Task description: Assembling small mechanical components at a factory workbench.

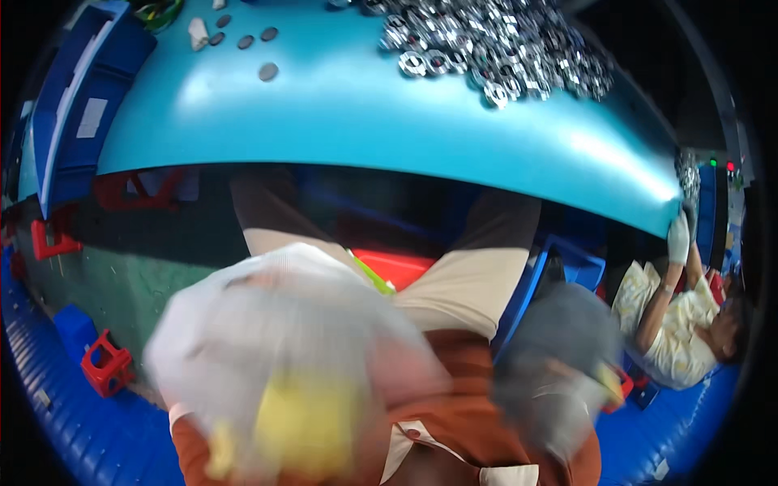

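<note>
My left hand (284,324) is a large pale blur close to the camera, apparently gloved in whitish grey with yellow patches. It is raised above my lap, and motion smears its fingers. My right hand (559,356), in what looks like a dark grey glove, is also blurred and held up in front of my right side. Whether either hand holds anything cannot be made out. Both are well short of the blue tabletop (365,130). At its far right lies a heap of shiny chrome ring-shaped parts (502,49).
Several dark round discs (268,72) and a crumpled white scrap (198,34) lie at the table's far left. A blue bin (73,105) stands left. At right, a co-worker's gloved hand (678,239) touches the table edge. Red stools (105,364) stand on the floor.
</note>
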A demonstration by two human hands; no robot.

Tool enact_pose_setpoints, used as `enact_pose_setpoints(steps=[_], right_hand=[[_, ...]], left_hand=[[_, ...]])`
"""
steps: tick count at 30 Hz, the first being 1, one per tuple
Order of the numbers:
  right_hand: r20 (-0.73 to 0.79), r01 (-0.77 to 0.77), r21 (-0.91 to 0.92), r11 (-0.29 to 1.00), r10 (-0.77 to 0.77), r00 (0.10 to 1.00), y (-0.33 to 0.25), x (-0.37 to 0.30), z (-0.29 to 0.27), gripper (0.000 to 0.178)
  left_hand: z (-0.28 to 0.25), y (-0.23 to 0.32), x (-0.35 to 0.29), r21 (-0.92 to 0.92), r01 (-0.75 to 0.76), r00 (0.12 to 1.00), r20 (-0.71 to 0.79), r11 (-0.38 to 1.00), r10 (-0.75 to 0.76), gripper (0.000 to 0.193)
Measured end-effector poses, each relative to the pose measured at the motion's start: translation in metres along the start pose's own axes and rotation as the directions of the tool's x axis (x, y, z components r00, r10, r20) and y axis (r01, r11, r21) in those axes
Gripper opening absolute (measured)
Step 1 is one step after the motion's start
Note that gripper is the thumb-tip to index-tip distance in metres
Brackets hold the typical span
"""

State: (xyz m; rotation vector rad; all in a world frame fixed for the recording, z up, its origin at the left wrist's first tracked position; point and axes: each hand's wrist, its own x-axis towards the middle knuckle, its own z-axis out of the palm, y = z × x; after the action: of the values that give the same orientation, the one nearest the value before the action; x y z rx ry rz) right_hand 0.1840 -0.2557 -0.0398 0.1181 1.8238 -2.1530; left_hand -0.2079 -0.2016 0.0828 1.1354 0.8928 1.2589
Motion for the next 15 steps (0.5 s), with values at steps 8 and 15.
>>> enact_pose_setpoints(steps=[8, 15], right_hand=[[0.122, -0.013, -0.171, 0.985, 0.034, 0.992, 0.042, 0.070, -0.064, 0.040], [0.254, 0.123, -0.369, 0.921, -0.027, 0.967, 0.110, 0.210, -0.221, 0.037]], left_hand=[[-0.114, -0.206, -0.051, 0.808, 0.505, 0.847, -0.395, 0.304, -0.357, 0.035], [-0.169, -0.289, -0.008, 0.522, 0.377, 0.858, -0.508, 0.765, -0.077, 0.029]])
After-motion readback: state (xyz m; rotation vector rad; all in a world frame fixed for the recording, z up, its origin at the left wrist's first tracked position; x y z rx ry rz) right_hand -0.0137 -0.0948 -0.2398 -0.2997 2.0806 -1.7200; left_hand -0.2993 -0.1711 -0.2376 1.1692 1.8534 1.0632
